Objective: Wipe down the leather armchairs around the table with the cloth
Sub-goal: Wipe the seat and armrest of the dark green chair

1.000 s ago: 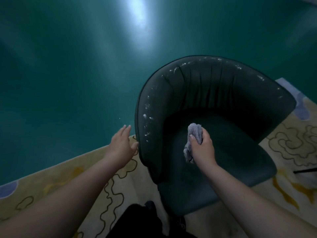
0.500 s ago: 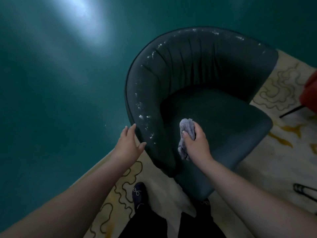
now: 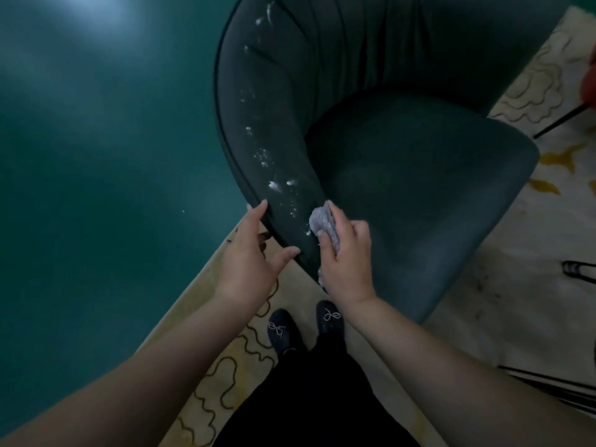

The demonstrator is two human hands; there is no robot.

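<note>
Closer now than a second ago: both hands moved in from mid-air to the near end of the armchair's curved arm, with the view tipped down steeply enough to show two dark shoes at lower centre.

Dark green leather armchair [image 3: 419, 175] filling the upper right of the frame, seen from above, seat toward the right, padded arm sweeping down the centre. White specks and smears [image 3: 274, 185] scattered along that arm from the top of the frame down to the hands.

Left hand [image 3: 248, 262] just left of centre, fingers spread wide and nearly straight, fingertips on the arm's outer edge, thumb on its front tip, steadying but holding nothing. Right hand [image 3: 346, 258] beside it at centre, fingers curled round a bunched grey cloth [image 3: 322, 222], pressing it on the inner face of the arm, right at the lowest specks.

Pale rug with squiggle lines [image 3: 225, 366] under the feet; teal floor [image 3: 96, 188] across the left half. Thin dark legs of other furniture [image 3: 577, 272] at the right edge; no desk in view.

Likely step: start of wiping this arm, seat and back not yet reached. Next move probably calls for a firm stroke of the cloth up the arm toward the top of the frame, across the specks, with the left hand bracing the chair against swivel or slide.
</note>
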